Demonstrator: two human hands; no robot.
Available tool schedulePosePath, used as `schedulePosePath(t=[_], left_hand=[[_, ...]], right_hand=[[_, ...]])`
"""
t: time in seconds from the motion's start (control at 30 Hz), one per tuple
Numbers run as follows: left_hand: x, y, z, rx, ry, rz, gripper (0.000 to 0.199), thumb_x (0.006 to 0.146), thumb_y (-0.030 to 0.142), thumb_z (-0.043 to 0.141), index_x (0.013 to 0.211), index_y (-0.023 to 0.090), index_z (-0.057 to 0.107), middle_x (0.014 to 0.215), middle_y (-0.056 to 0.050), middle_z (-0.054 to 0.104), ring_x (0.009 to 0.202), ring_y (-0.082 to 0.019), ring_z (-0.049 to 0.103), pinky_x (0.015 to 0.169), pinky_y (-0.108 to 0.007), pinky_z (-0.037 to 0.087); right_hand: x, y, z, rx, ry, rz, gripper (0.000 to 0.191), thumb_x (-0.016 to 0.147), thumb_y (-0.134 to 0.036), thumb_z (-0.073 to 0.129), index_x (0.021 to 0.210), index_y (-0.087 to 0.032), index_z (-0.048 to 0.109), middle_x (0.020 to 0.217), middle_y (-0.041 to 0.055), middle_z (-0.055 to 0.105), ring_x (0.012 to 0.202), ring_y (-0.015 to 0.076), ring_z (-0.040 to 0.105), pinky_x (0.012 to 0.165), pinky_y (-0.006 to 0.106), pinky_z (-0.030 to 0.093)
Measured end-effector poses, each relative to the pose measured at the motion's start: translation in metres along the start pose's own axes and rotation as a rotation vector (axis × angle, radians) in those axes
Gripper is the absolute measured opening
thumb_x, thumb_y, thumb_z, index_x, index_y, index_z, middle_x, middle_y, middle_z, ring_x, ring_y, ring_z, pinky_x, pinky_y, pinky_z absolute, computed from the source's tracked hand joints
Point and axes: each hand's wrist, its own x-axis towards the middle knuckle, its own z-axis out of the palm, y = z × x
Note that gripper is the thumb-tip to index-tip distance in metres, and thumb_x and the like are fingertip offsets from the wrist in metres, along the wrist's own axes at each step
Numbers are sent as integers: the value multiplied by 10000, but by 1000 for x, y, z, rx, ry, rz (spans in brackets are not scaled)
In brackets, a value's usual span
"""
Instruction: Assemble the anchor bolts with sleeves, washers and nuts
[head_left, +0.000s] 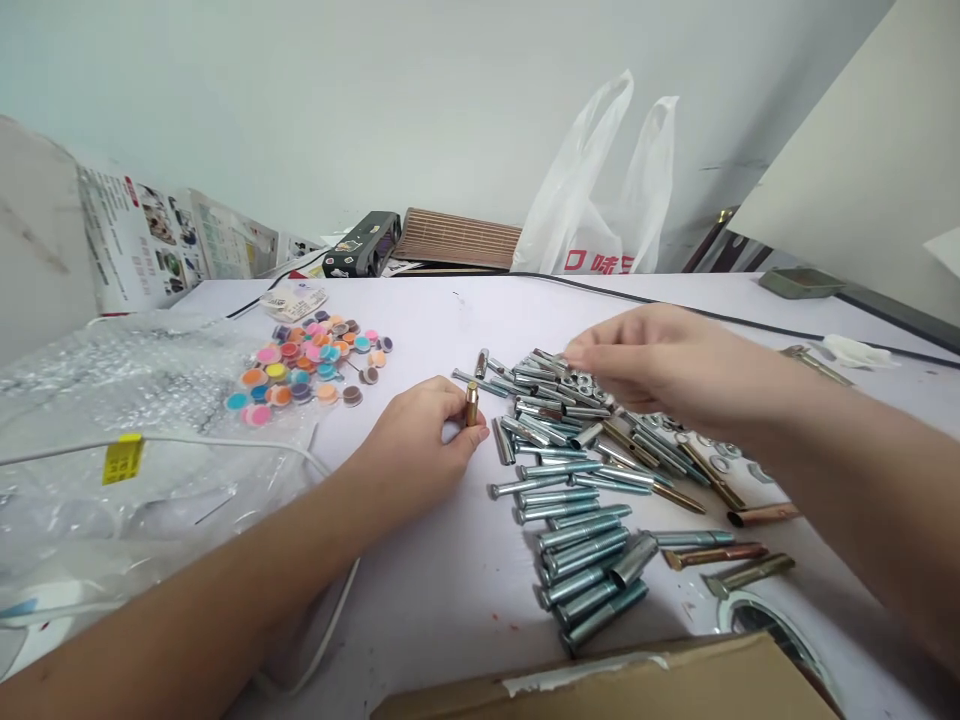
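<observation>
In my left hand [424,440], thumb and fingers pinch a brass-coloured expansion bolt [472,402], held upright just left of a pile of metal hardware. My right hand [652,360] hovers over the back of that pile, its thumb and fingertips pressed together. Whether anything is between them is hidden. The pile has silvery bolts [585,552], short metal sleeves [504,441] and loose washers [721,464]. Several brass- and copper-coloured bolts [712,477] are mixed in at its right side, partly behind my right forearm.
Left of my left hand lie colourful little round pots [300,365]. Clear bubble wrap [150,400] and a white cable [322,650] cover the left side. A cardboard box [637,690] borders the front. A white plastic bag [592,220] stands behind the table [420,600].
</observation>
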Motion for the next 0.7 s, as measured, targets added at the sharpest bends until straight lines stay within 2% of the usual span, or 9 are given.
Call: schedulePosePath(t=[0.03,0.13,0.23,0.33,0.47,0.53,0.6,0.7], left_hand=[[0,0,0,-8,2,10,143,867,276,600,782,194,680,967,-1,655,927,-171,603,871,-326,444],[-1,-1,-1,-35,7,48,139,875,269,597,798,195,686,968,1,658,945,-172,602,881,-325,441],[-2,-1,-1,-60,6,49,138,879,245,590,785,188,674,954,-4,656,929,-172,602,863,-325,445],[-3,-1,0,-79,8,50,130,868,219,593,764,185,665,941,-3,650,905,-170,601,837,-321,448],[-3,0,1,-77,26,39,120,860,215,602,761,186,663,917,-5,640,891,-174,596,826,-327,447],[-2,0,2,-59,25,30,109,863,223,604,787,189,674,924,-6,637,900,-175,591,838,-332,444],[-1,0,2,-46,24,27,106,865,227,600,806,188,679,926,-6,634,897,-174,588,836,-335,443],[0,-1,2,-45,25,21,112,869,241,593,829,182,679,910,-10,631,874,-177,587,816,-345,447]], right_hand=[[6,-9,15,69,-68,-54,438,975,-385,670,645,-201,448,561,-27,292,449,182,206,431,273,132],[23,-20,50,116,-77,-97,400,1007,-202,576,626,-186,458,550,-29,293,446,180,200,421,277,103],[34,-16,63,136,-62,-79,364,972,-195,615,629,-185,491,546,-35,306,430,172,212,393,262,94],[34,-11,62,155,-75,-73,351,946,-273,662,638,-191,514,540,-37,308,416,169,207,378,257,91],[28,-14,52,15,-53,-30,372,1017,-363,648,693,-193,584,550,-24,346,400,182,286,367,252,141],[25,-19,45,-43,-36,-30,247,1027,-289,608,806,-189,655,628,12,466,472,223,430,377,242,246],[22,-25,38,-54,-67,-30,144,992,-142,560,948,-182,691,774,46,573,621,274,548,434,247,377],[20,-31,32,-27,-154,-15,355,951,86,447,1057,-171,668,911,50,616,795,279,614,605,255,512]])
